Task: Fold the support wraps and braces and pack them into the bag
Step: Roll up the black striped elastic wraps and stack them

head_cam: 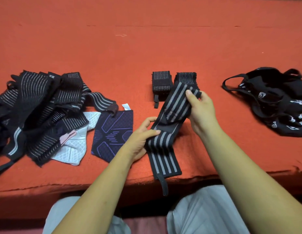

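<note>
A long black wrap with grey stripes [165, 154] lies across the red surface, its thumb loop hanging over the front edge. My left hand [140, 141] pinches its middle. My right hand [200, 107] grips the far end, folded back over the wrap. Behind it two folded black wraps [161, 83] [186, 76] stand side by side. A black bag with white prints [271, 102] lies open at the right. A pile of unfolded black striped wraps [38, 105] sits at the left, with a white brace [74, 149] and a black-and-purple sleeve [113, 134] beside it.
A red cloth [146, 48] covers the surface, whose front edge runs just before my knees in light trousers [206, 211]. The wide stretch of cloth behind the wraps holds only a small thread [121, 35].
</note>
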Tool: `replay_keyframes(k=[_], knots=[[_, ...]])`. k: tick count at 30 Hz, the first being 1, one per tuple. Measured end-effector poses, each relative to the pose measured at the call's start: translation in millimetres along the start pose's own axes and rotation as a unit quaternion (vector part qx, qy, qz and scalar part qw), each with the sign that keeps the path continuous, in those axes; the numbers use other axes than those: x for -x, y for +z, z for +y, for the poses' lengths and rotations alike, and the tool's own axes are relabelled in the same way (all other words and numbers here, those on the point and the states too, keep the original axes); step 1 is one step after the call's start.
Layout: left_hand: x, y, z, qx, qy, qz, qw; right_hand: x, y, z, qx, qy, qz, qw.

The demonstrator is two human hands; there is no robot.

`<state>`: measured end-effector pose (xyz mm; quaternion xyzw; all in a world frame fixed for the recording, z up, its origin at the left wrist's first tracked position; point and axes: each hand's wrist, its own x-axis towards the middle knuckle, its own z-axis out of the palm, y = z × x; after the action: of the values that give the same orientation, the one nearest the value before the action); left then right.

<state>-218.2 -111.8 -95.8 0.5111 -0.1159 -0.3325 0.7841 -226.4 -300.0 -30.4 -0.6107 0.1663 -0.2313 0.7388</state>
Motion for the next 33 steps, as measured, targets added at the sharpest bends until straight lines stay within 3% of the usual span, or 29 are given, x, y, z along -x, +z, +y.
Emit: replay_keyframes(k=[2, 6, 9, 11, 15, 21, 25, 30, 33], knots=[[4.5, 5.8, 6.5, -0.004, -0.019, -0.037, 0.999, -11.3, 2.1, -10.4, 0.010, 0.030, 0.012, 0.999], [7.8, 25.9, 15.0, 0.003, -0.004, -0.062, 0.998, -15.2, 0.2, -10.7, 0.064, 0.109, -0.040, 0.991], [8.0, 33.0, 17.9, 0.005, 0.021, -0.034, 0.999, -7.6, -11.1, -4.7, 0.219, -0.026, -0.071, 0.973], [7.4, 29.7, 18.4, 0.002, 0.039, -0.006, 0.999, 5.5, -17.4, -4.6, 0.323, -0.125, -0.145, 0.927], [13.7, 27.9, 21.1, 0.004, 0.065, 0.013, 0.998, 34.1, -24.8, -8.9, 0.377, -0.102, -0.292, 0.873], [24.6, 33.3, 25.0, -0.048, 0.072, -0.015, 0.996, 40.3, -22.0, -7.7, 0.446, -0.197, -0.219, 0.845], [36.7, 33.3, 31.0, -0.057, 0.049, -0.038, 0.996, 17.8, -13.3, -24.7, 0.406, -0.234, -0.096, 0.878], [58.2, 30.1, 41.9, -0.037, -0.061, -0.150, 0.986, -31.5, -6.6, -62.2, 0.386, -0.140, -0.051, 0.910], [69.3, 32.2, 51.5, -0.055, -0.120, -0.194, 0.972, -40.7, -0.2, -82.1, 0.338, -0.135, -0.058, 0.930]])
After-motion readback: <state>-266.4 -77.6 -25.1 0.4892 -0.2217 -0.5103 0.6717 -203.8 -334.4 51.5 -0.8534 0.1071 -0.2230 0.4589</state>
